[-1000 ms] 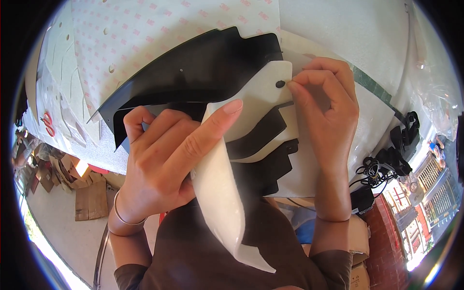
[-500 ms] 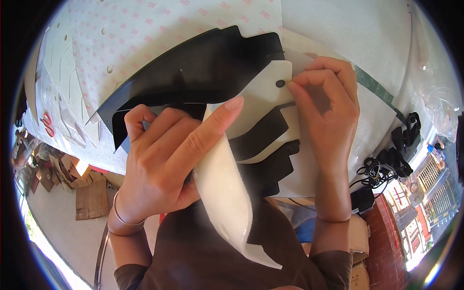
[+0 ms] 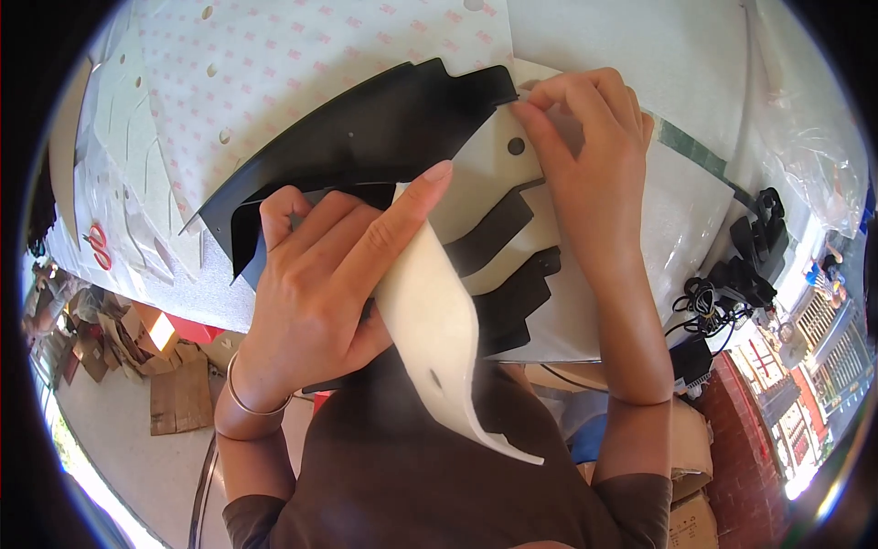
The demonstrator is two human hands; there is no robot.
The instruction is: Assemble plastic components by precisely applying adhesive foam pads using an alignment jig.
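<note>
A curved, glossy black panel with a notched right end lies before me. Against its lower right side sits a thin off-white sheet with a round dark spot and black bands below it. Pinched at that sheet's upper right corner, beside the panel's tip, is my right hand. My left hand grips a bent cream-white strip with a small slot, its index finger stretched along the strip's upper end. The strip's free end curls down in front of my body. Its upper end is partly hidden by the fingers.
White sheeting with a pink pattern covers the table behind the panel. Red-handled scissors lie at the left. Black cables and adapters sit at the right edge, below clear plastic. Cardboard is on the floor at left.
My right hand has moved up and left along the sheet's edge to its upper corner. The strip's hanging end has swung up slightly, showing its slot; my left hand shifted a little right.
</note>
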